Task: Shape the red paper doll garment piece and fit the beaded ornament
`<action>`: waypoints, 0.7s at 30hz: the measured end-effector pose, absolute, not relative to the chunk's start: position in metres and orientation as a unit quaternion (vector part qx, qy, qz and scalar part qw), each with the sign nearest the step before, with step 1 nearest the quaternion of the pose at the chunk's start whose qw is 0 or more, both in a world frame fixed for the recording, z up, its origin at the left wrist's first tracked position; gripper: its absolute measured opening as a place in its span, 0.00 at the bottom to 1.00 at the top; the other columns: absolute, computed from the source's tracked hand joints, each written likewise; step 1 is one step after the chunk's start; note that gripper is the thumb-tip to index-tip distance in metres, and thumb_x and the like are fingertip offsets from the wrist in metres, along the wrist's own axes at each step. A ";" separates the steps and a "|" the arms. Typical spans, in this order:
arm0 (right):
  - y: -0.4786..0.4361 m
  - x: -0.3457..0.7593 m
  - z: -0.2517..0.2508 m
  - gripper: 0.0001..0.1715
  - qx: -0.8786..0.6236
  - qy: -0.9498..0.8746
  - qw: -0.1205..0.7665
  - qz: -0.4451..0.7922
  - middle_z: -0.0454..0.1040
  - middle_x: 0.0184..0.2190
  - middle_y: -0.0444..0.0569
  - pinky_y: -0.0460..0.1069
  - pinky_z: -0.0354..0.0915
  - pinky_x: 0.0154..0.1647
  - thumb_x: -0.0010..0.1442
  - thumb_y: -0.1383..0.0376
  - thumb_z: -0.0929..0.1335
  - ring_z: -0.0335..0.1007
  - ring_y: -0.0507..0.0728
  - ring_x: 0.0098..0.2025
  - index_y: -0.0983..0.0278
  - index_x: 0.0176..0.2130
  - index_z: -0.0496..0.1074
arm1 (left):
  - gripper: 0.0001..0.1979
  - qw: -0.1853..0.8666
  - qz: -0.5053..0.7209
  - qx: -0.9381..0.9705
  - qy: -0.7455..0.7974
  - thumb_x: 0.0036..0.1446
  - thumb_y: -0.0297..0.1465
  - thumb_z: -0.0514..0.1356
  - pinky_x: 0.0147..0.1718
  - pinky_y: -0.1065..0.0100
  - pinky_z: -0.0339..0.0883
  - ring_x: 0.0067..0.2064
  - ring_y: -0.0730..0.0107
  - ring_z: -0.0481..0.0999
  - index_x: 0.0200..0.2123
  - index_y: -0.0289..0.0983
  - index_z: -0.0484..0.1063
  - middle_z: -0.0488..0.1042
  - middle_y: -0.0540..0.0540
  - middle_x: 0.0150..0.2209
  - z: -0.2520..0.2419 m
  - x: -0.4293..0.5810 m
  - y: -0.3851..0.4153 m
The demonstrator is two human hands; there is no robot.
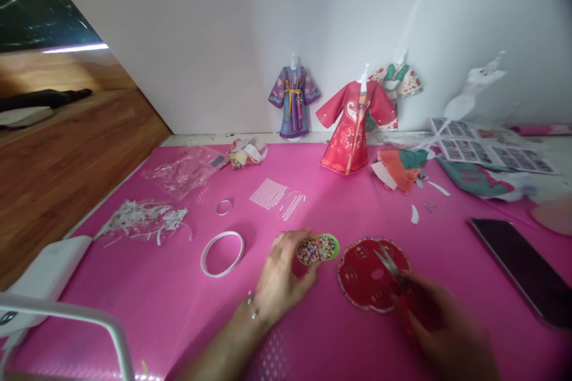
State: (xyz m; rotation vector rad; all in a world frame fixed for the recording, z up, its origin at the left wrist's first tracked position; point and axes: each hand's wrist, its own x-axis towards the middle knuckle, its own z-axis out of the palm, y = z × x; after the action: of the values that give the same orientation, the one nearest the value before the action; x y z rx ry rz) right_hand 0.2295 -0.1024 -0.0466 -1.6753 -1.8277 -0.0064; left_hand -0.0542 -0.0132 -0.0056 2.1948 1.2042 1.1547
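Note:
My left hand (285,271), with a bracelet at its wrist, grips a small green oval piece (334,246) between thumb and fingers. Its face is covered with many-coloured dots that look like beads. My right hand (444,318), blurred, is closed on red-handled scissors (388,262). Their blades point up and left, over a red scalloped disc (357,277) with a patterned rim. Whether the scissors touch the disc, I cannot tell. The disc lies on the pink table just right of the green piece.
Behind stand a red paper robe (348,131), a purple robe (294,101) and a white mannequin (465,92). Left are a white ring (203,259), a smaller ring (224,207), and a bag of white scraps (143,218). A phone (521,268) lies right; white stickers (268,193) lie mid-table.

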 end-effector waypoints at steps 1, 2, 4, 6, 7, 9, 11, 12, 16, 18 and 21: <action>-0.103 0.230 -0.047 0.20 -0.639 -0.697 0.326 0.001 0.79 0.43 0.49 0.52 0.75 0.39 0.61 0.57 0.67 0.79 0.59 0.39 0.57 0.52 0.68 | 0.26 0.193 0.408 0.785 0.425 0.57 0.26 0.62 0.47 0.56 0.74 0.49 0.58 0.76 0.58 0.42 0.60 0.74 0.42 0.48 -0.006 -0.054 -0.013; -0.103 0.230 -0.048 0.20 -0.638 -0.696 0.328 0.004 0.79 0.43 0.48 0.52 0.75 0.40 0.61 0.57 0.67 0.79 0.59 0.40 0.56 0.53 0.68 | 0.26 0.193 0.408 0.785 0.423 0.57 0.26 0.62 0.47 0.56 0.73 0.49 0.59 0.76 0.58 0.42 0.59 0.74 0.42 0.47 -0.006 -0.054 -0.013; -0.103 0.230 -0.049 0.20 -0.639 -0.694 0.332 0.005 0.79 0.44 0.48 0.52 0.74 0.41 0.61 0.57 0.67 0.79 0.58 0.40 0.56 0.53 0.68 | 0.27 0.188 0.414 0.783 0.424 0.57 0.26 0.62 0.48 0.55 0.73 0.49 0.59 0.76 0.58 0.41 0.59 0.74 0.42 0.47 -0.006 -0.054 -0.013; -0.103 0.230 -0.048 0.20 -0.639 -0.692 0.335 0.004 0.79 0.43 0.48 0.52 0.74 0.41 0.61 0.58 0.67 0.79 0.58 0.40 0.56 0.53 0.68 | 0.26 0.185 0.416 0.786 0.418 0.58 0.26 0.62 0.48 0.55 0.73 0.49 0.59 0.76 0.58 0.41 0.59 0.74 0.41 0.47 -0.005 -0.054 -0.013; -0.102 0.229 -0.048 0.20 -0.640 -0.691 0.335 0.004 0.79 0.43 0.47 0.51 0.74 0.41 0.61 0.58 0.67 0.79 0.58 0.39 0.56 0.53 0.68 | 0.26 0.184 0.417 0.789 0.412 0.58 0.26 0.62 0.48 0.55 0.73 0.49 0.59 0.76 0.58 0.41 0.59 0.74 0.41 0.48 -0.005 -0.054 -0.013; -0.102 0.229 -0.046 0.20 -0.640 -0.692 0.333 0.002 0.79 0.42 0.47 0.51 0.75 0.40 0.61 0.58 0.67 0.79 0.58 0.38 0.57 0.53 0.68 | 0.25 0.184 0.422 0.792 0.401 0.59 0.27 0.62 0.48 0.55 0.73 0.49 0.59 0.76 0.58 0.40 0.59 0.74 0.41 0.47 -0.005 -0.054 -0.013; -0.102 0.229 -0.044 0.20 -0.638 -0.695 0.331 -0.003 0.79 0.42 0.47 0.51 0.75 0.39 0.60 0.57 0.67 0.79 0.58 0.38 0.57 0.52 0.69 | 0.25 0.184 0.425 0.793 0.396 0.58 0.26 0.63 0.48 0.56 0.73 0.49 0.59 0.76 0.58 0.40 0.59 0.74 0.41 0.47 -0.005 -0.054 -0.014; -0.102 0.229 -0.044 0.20 -0.637 -0.696 0.330 -0.005 0.79 0.42 0.47 0.51 0.75 0.39 0.60 0.57 0.67 0.79 0.58 0.38 0.57 0.52 0.69 | 0.25 0.185 0.425 0.793 0.395 0.58 0.26 0.63 0.48 0.56 0.73 0.49 0.59 0.76 0.57 0.40 0.60 0.74 0.41 0.47 -0.005 -0.054 -0.014; -0.102 0.229 -0.045 0.20 -0.638 -0.696 0.330 0.004 0.79 0.42 0.47 0.50 0.74 0.39 0.61 0.56 0.67 0.79 0.57 0.39 0.58 0.52 0.69 | 0.24 0.191 0.430 0.792 0.390 0.58 0.26 0.63 0.47 0.58 0.73 0.48 0.60 0.76 0.56 0.39 0.60 0.74 0.41 0.47 -0.004 -0.053 -0.015; -0.103 0.229 -0.046 0.20 -0.636 -0.696 0.334 0.006 0.79 0.43 0.47 0.50 0.74 0.41 0.61 0.57 0.67 0.79 0.57 0.40 0.58 0.52 0.68 | 0.24 0.194 0.436 0.790 0.384 0.58 0.26 0.63 0.46 0.59 0.73 0.47 0.61 0.76 0.56 0.39 0.60 0.74 0.41 0.46 -0.004 -0.052 -0.015; -0.103 0.229 -0.046 0.20 -0.633 -0.697 0.337 0.007 0.79 0.43 0.47 0.50 0.73 0.42 0.61 0.58 0.67 0.79 0.57 0.40 0.58 0.52 0.69 | 0.23 0.197 0.442 0.789 0.379 0.57 0.26 0.63 0.45 0.60 0.73 0.46 0.61 0.76 0.55 0.39 0.61 0.75 0.42 0.45 -0.002 -0.051 -0.016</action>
State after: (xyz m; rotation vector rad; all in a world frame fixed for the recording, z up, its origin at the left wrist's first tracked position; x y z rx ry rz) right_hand 0.2290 -0.1032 -0.0460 -1.6500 -1.8155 0.0185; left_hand -0.0513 -0.0160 -0.0023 2.2083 1.0610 1.2366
